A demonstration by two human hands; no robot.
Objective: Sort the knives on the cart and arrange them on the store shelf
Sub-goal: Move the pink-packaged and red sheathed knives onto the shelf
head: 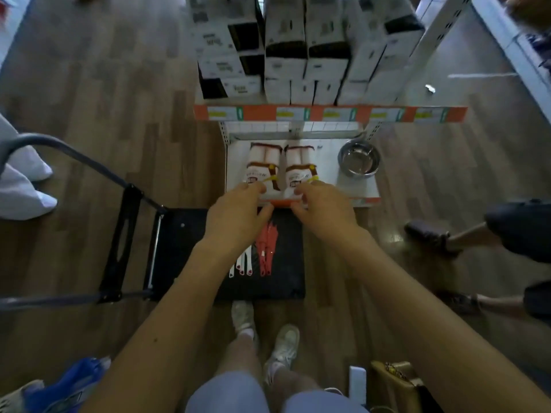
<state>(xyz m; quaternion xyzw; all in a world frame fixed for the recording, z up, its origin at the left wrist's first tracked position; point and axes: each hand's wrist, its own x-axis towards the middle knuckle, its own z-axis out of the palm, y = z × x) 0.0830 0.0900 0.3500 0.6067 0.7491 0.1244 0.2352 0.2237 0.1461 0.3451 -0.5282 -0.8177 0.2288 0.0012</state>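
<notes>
Left hand (pixel 235 216) pinches the near end of the left pack (pixel 264 166), and right hand (pixel 325 210) pinches the right pack (pixel 299 166). Probably squaring them side by side, flush with the shelf (pixel 354 186) front edge. Red knives (pixel 267 248) and white knives (pixel 243 265) lie under the wrists on the cart (pixel 286 284), not yet shelved. Steel bowl (pixel 359 158) sits beyond the right hand.

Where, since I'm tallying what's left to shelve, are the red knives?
In the head view, centre frame, the red knives lie on the black cart deck, just right of the white knives and on the near side of the low shelf.
</notes>
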